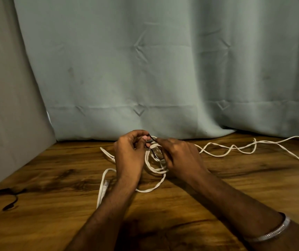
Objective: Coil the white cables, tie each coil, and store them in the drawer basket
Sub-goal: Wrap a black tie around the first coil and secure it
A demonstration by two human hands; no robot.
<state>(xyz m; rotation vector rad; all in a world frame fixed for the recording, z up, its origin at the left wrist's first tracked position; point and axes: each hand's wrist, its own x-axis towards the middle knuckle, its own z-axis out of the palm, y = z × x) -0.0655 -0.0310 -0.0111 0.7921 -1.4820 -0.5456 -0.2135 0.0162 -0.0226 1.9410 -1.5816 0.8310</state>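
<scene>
Head view: left hand [129, 153] w/ fingers curled, pinching a thin dark tie [152, 142] above the white cable coil [156, 163]; right hand [179, 156] pinches the tie's other end, fingers partly hiding the coil. Coil sits mid-table [235, 187], loose cable [235, 149] trailing right, cut off at the frame edge. Tie's wrap hard to make out.

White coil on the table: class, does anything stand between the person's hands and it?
Nothing visible does. Both the left hand and right hand are already at the white coil, pinching a thin dark tie over it. The drawer basket is not in view.
</scene>
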